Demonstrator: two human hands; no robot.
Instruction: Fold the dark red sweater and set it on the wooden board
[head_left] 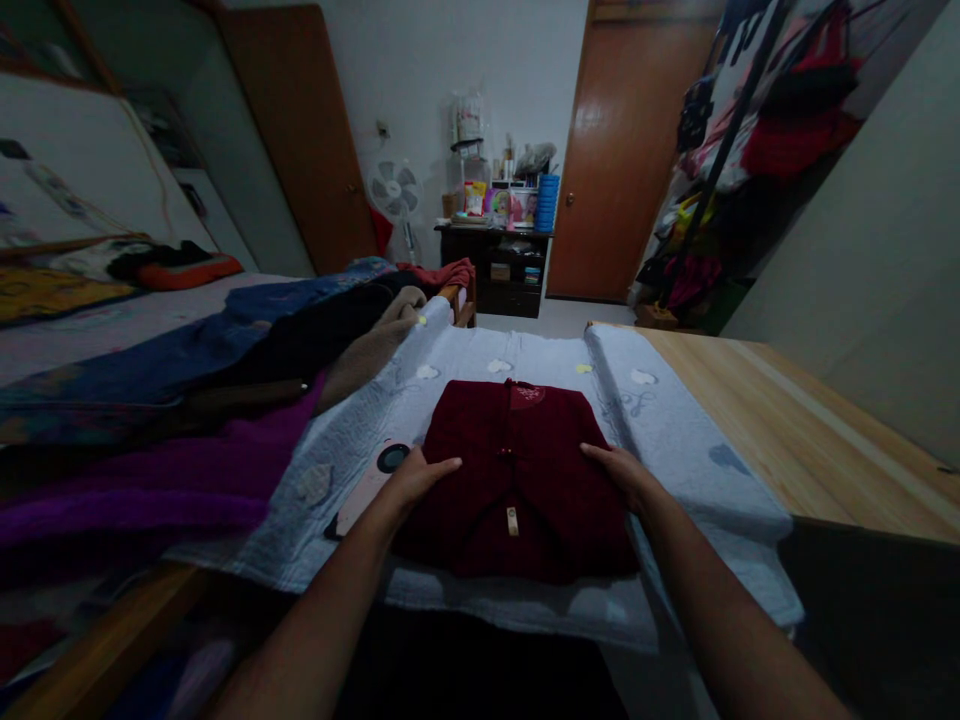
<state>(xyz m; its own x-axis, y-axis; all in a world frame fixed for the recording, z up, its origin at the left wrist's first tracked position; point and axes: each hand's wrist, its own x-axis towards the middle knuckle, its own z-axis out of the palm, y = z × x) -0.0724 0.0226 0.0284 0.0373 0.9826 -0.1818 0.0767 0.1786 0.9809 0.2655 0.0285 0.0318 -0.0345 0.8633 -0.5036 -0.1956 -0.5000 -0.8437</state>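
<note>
A folded dark red garment (480,490) lies in front of me, with a light tag and small fastenings down its middle and a pale print near its collar. My left hand (420,478) grips its left side, thumb stretched over the top and the other fingers mostly hidden. On the opposite side, my right hand (621,472) has its thumb on the cloth, its remaining fingers tucked out of sight. Under the garment spreads a pale blue-grey patterned cloth (675,430). A pinkish phone (365,500) with a round dark camera lies beside my left hand.
Clothes are piled on the left, among them a purple one (187,460) and blue denim (247,315). A wooden board (735,400) extends on the right. Farther back are a fan (395,190), a dark cabinet (487,275) and a wooden door (619,150).
</note>
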